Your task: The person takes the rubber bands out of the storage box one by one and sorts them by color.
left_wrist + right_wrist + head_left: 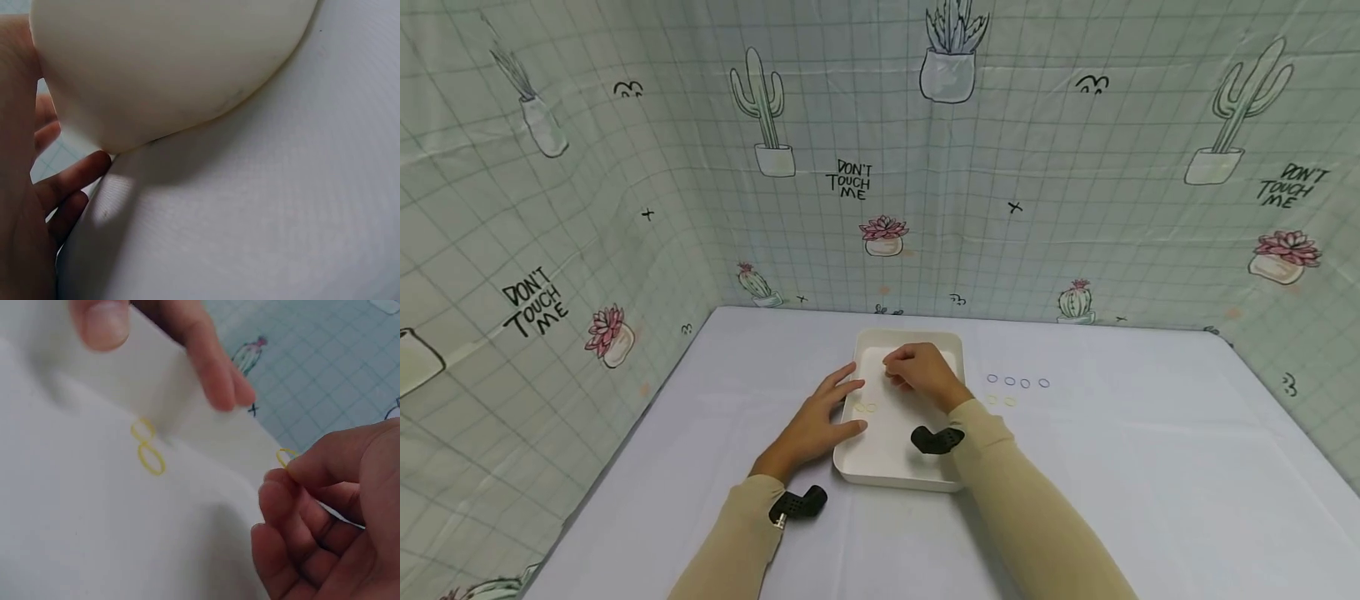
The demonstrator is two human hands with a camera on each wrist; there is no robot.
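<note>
A white tray [887, 462] sits mid-table. My left hand [848, 407] rests against its left rim with fingers straight; in the left wrist view those fingers [69, 184] lie beside the tray's rounded corner [169, 62]. My right hand [901, 375] hovers over the tray's far half with fingers curled. In the right wrist view the right hand [294, 472] pinches a small yellow rubber band [285, 456] between thumb and forefinger. Two more yellow bands [147, 450] lie side by side on the tray floor [75, 525], seen in the head view as yellow bands [865, 407] near my left thumb.
Several small blue bands [1017, 382] lie in a row on the white table [1112, 467] right of the tray, with two yellow bands [1001, 401] just below them. Cactus-print sheets wall the table at the back and both sides.
</note>
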